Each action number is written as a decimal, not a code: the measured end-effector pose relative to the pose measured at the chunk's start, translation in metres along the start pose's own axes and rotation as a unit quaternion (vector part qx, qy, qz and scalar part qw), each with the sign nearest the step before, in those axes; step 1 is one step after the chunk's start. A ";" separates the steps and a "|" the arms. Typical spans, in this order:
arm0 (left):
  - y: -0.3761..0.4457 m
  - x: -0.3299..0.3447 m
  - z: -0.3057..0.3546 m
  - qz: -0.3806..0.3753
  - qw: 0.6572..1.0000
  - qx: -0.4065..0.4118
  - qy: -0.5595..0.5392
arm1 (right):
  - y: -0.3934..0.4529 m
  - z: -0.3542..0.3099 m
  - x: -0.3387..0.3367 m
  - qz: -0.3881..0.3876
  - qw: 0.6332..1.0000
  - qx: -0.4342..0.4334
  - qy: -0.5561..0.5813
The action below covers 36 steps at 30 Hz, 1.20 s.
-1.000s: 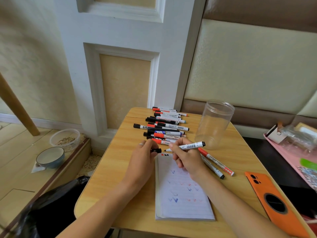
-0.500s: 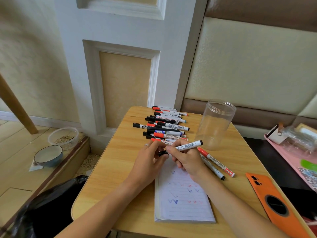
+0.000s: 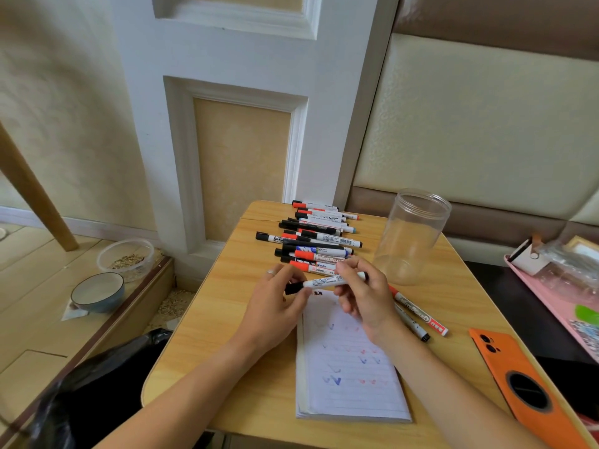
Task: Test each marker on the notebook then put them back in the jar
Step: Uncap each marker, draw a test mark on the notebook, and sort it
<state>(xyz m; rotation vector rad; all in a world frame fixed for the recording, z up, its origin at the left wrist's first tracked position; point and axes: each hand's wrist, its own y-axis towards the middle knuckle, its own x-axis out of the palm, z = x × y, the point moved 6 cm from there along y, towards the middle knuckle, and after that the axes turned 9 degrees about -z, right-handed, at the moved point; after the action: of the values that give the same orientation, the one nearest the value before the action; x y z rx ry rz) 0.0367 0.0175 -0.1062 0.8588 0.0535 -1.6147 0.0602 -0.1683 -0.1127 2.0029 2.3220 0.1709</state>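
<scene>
Lying level across mid-frame above the notebook (image 3: 350,361), the marker (image 3: 324,282) is gripped on its barrel by the right hand (image 3: 363,296), while the left hand (image 3: 275,303) pinches its black cap (apparently capping). The jar (image 3: 411,236) stands upper right, nearer the right hand.

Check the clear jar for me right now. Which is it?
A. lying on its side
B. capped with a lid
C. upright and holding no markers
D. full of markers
C: the jar stands upright and open-topped on the table, and nothing shows through its clear wall, while the untested markers lie piled beside it.
</scene>
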 end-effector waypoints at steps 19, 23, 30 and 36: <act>-0.001 0.001 -0.006 -0.055 0.990 -0.035 -0.122 | -0.005 -0.004 0.022 -0.087 0.981 -0.008 -0.174; 0.000 0.001 -0.008 -0.057 0.991 -0.033 -0.113 | -0.005 -0.004 0.023 -0.091 0.980 -0.012 -0.175; 0.000 0.001 -0.005 -0.060 0.992 -0.030 -0.105 | -0.005 -0.006 0.022 -0.100 0.979 -0.015 -0.176; 0.000 0.006 -0.017 -0.028 0.995 -0.086 -0.034 | -0.002 -0.004 0.013 -0.052 0.989 -0.008 -0.135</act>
<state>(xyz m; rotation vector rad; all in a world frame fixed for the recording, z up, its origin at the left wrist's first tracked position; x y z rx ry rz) 0.0452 0.0210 -0.1217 0.6755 0.1681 -1.6648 0.0562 -0.1559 -0.1086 1.7656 2.2364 -0.0830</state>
